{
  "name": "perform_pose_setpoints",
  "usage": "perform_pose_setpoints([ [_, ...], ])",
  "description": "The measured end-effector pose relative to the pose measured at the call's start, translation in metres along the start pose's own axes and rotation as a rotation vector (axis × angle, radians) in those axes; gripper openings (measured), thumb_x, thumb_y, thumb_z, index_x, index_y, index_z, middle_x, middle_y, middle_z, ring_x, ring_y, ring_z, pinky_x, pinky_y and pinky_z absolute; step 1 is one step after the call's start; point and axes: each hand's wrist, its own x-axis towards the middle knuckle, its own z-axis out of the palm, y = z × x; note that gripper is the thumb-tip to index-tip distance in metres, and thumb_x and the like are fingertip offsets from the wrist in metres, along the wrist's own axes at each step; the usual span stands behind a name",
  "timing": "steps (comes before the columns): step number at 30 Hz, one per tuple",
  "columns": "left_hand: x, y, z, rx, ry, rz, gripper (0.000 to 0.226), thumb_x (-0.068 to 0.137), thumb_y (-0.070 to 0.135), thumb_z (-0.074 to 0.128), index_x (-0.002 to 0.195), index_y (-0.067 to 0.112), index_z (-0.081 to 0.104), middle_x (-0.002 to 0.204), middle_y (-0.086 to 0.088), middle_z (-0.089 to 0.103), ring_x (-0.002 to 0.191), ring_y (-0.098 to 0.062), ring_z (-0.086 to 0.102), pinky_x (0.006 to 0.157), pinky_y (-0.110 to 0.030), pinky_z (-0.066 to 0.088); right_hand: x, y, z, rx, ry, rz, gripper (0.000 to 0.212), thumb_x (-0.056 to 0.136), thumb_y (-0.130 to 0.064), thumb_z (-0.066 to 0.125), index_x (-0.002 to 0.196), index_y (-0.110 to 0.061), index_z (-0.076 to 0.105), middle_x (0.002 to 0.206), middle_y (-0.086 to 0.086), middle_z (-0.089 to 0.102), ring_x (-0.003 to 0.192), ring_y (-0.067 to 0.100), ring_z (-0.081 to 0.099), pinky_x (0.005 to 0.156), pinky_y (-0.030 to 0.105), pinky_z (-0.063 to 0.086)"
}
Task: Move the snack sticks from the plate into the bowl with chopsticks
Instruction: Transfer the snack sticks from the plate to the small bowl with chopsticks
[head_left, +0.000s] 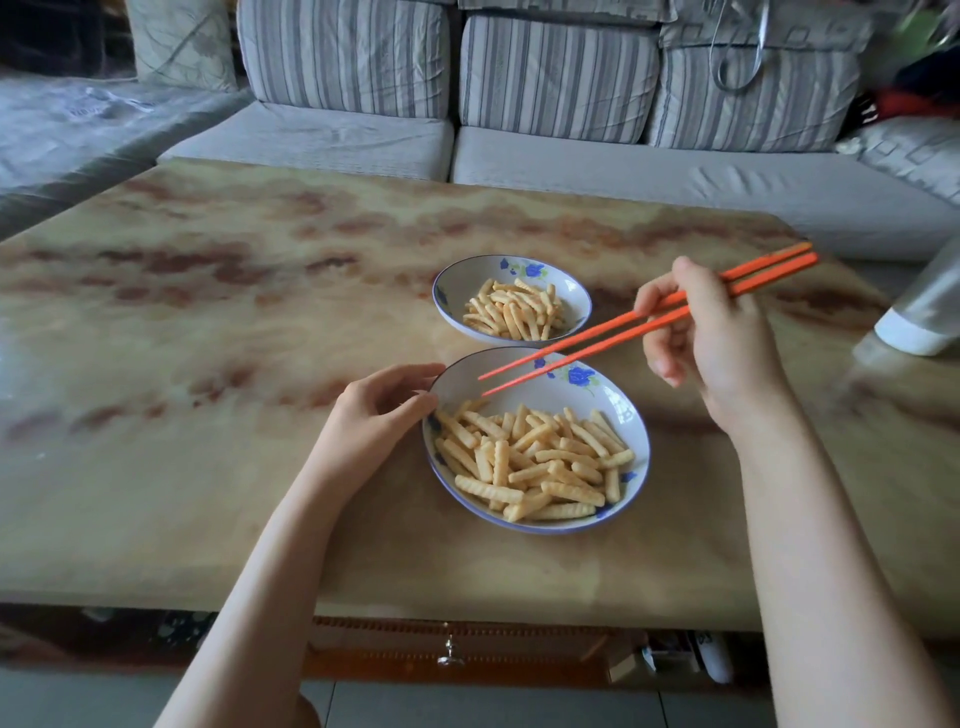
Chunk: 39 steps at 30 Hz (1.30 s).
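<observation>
**Head view: hovering empty chopsticks above the plate's far rim**

Gripping the orange chopsticks (623, 332) with the right hand (711, 338), fingers curled round the upper shafts, at about 2 o'clock from the plate (641, 447). Pointing the tips down toward 8 o'clock, slightly apart and carrying nothing, over the plate's bare far-left part near 11 o'clock. Steadying the plate with the left hand (379, 415), thumb and curled fingers holding the rim at about 10 o'clock.

Finding the snack sticks (535, 462) heaped from the plate's centre out to 6 o'clock, near the tips and lying toward 5 o'clock from them. Lying crisscross, sharing no single long axis: some running roughly 12 to 6, others closer to 9 to 3. Judging those crossing the chopsticks' line the easier ones to pinch across the middle.

Placing the bowl (452, 280) at 12 o'clock from the plate, rims just beside each other, contact impossible to tell, with a smaller heap (514, 309) inside it. Resting both dishes on the marbled table (208, 312).

Judging the right hand both nearer the heap and the working one. Likely needing a short dip of the tips toward 5 o'clock, then a carry toward 12 o'clock over both rims.
</observation>
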Motion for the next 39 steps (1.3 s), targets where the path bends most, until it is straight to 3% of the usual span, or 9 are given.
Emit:
perform_pose_setpoints([
  [5, -0.001, 0.001, 0.000, 0.004, 0.002, 0.000, 0.038, 0.074, 0.029, 0.059, 0.110, 0.030, 0.071, 0.101, 0.017, 0.073, 0.095, 0.003, 0.066, 0.093, -0.024, 0.050, -0.001, 0.005, 0.006, -0.061, -0.100, 0.041, 0.047, 0.103, -0.024, 0.031, 0.066, -0.008, 0.056, 0.034, 0.006, 0.043, 0.031, 0.020, 0.031, 0.035, 0.020, 0.024],
  [19, -0.001, 0.001, -0.001, 0.006, -0.004, -0.010, 0.040, 0.074, 0.029, 0.059, 0.113, 0.029, 0.071, 0.104, 0.015, 0.073, 0.098, 0.002, 0.066, 0.096, -0.027, 0.050, 0.000, 0.009, 0.010, -0.029, -0.060, 0.069, 0.047, 0.103, -0.025, 0.031, 0.066, -0.008, 0.056, 0.036, 0.006, 0.045, 0.030, 0.019, 0.033, 0.036, 0.018, 0.027],
  [30, -0.002, 0.002, -0.001, -0.005, 0.001, -0.023, 0.040, 0.074, 0.029, 0.059, 0.112, 0.030, 0.071, 0.105, 0.013, 0.073, 0.099, -0.001, 0.066, 0.098, -0.031, 0.050, 0.004, 0.009, -0.003, 0.068, 0.141, 0.049, 0.044, 0.101, -0.023, 0.032, 0.063, -0.012, 0.050, 0.035, 0.002, 0.043, 0.029, 0.019, 0.036, 0.036, 0.020, 0.025],
  [35, -0.002, 0.002, 0.000, -0.010, -0.001, -0.021, 0.040, 0.074, 0.029, 0.059, 0.112, 0.029, 0.071, 0.104, 0.013, 0.073, 0.098, 0.000, 0.066, 0.096, -0.028, 0.050, 0.007, 0.009, 0.003, 0.220, 0.330, -0.006, 0.043, 0.100, -0.019, 0.032, 0.062, -0.012, 0.050, 0.038, -0.002, 0.048, 0.030, 0.017, 0.039, 0.037, 0.022, 0.027],
  [39, -0.001, 0.002, -0.001, -0.013, 0.005, -0.019, 0.038, 0.076, 0.027, 0.060, 0.112, 0.028, 0.071, 0.103, 0.013, 0.073, 0.097, 0.001, 0.066, 0.093, -0.023, 0.050, 0.007, 0.015, 0.022, 0.208, 0.395, -0.016, 0.042, 0.101, -0.020, 0.031, 0.065, -0.011, 0.049, 0.035, 0.000, 0.045, 0.030, 0.017, 0.039, 0.036, 0.019, 0.028],
])
